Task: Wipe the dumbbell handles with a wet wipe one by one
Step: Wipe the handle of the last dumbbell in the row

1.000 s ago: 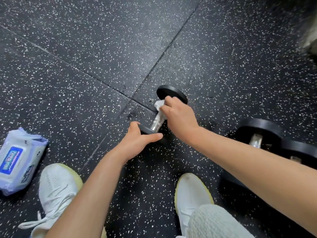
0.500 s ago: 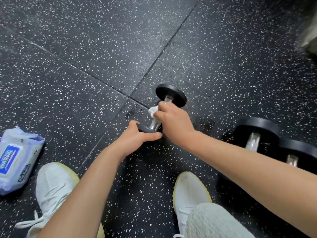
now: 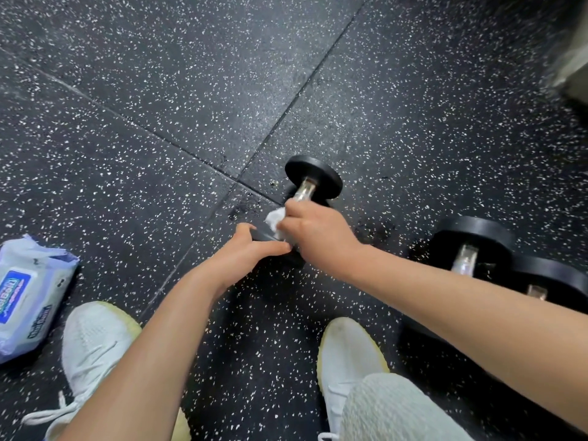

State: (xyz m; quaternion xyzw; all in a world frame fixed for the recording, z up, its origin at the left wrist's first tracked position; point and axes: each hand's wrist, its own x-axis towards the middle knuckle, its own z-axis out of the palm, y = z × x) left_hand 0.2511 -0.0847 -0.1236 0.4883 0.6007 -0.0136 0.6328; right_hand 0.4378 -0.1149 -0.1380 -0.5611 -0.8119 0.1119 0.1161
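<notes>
I am wiping the handle of the dumbbell on the floor. My right hand squeezes the wet wipe around it, and my left hand grips the near head. Next, I think, the wipe must slide toward the far head.

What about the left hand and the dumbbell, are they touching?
Touching. The head view shows the left hand gripping the dumbbell by its near end.

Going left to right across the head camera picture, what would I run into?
Wet wipe pack → left shoe → left hand, gripping the small dumbbell → right hand, holding the wet wipe → larger dumbbells.
</notes>
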